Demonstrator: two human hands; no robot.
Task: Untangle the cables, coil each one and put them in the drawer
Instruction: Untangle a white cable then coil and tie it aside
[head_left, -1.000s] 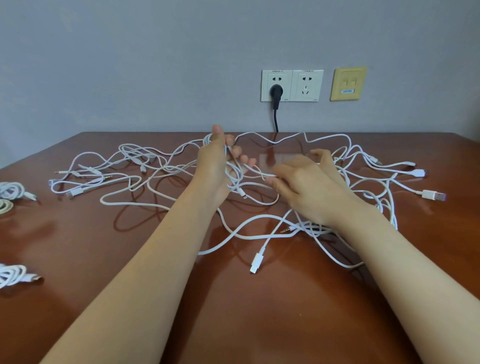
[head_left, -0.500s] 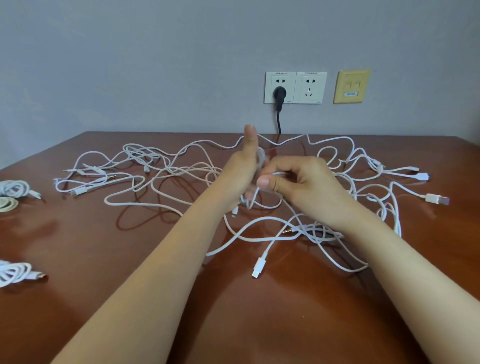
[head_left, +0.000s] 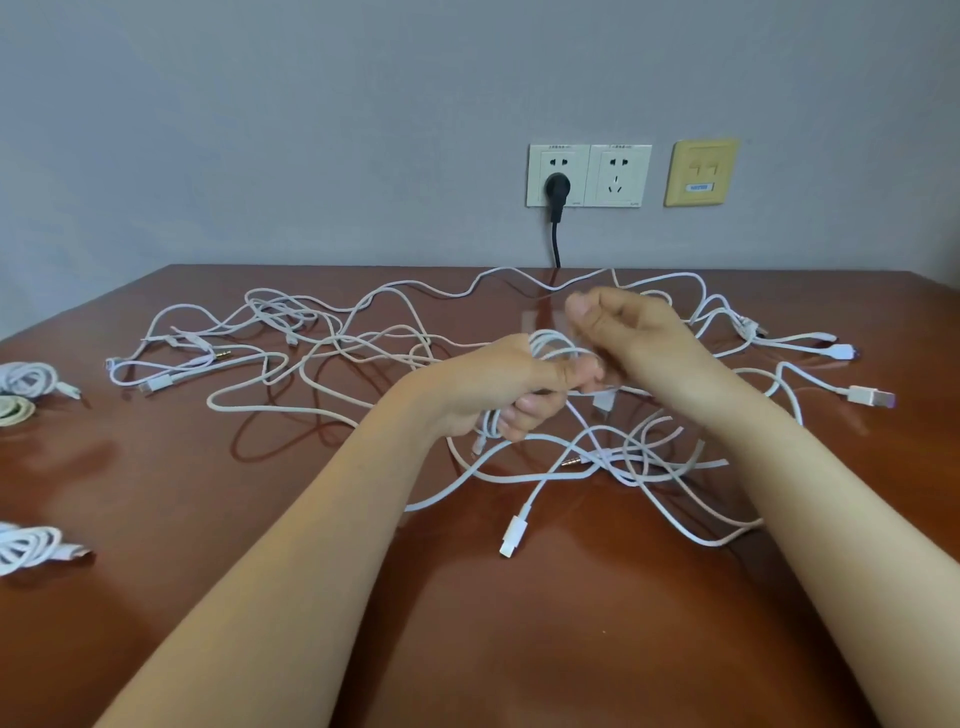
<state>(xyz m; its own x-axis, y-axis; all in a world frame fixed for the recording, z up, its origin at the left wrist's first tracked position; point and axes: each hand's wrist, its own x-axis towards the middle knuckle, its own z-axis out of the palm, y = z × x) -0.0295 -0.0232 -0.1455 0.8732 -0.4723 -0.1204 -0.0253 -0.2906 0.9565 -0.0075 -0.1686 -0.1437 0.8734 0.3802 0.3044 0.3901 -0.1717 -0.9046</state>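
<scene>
A tangle of several white cables (head_left: 332, 358) sprawls over the brown table (head_left: 182, 493). Above its middle, my left hand (head_left: 498, 389) grips a small coil of white cable (head_left: 553, 345) wound round its fingers, with loops hanging below the palm. My right hand (head_left: 634, 332) is just to the right and slightly above, fingers curled, pinching the same cable's strand near the coil. Loose ends lie below the hands, among them a white plug (head_left: 511, 538) and an audio jack (head_left: 571, 461). No drawer is in view.
Two coiled white cables (head_left: 31, 379) (head_left: 31, 548) and a beige roll (head_left: 13, 410) lie at the table's left edge. White USB plugs (head_left: 867, 396) lie at the right. A black plug (head_left: 557, 186) sits in the wall socket behind the table.
My left hand has tipped forward and lowered, its thumb no longer pointing up. My right hand has moved up and over it, laying another turn of cable onto the coil.
</scene>
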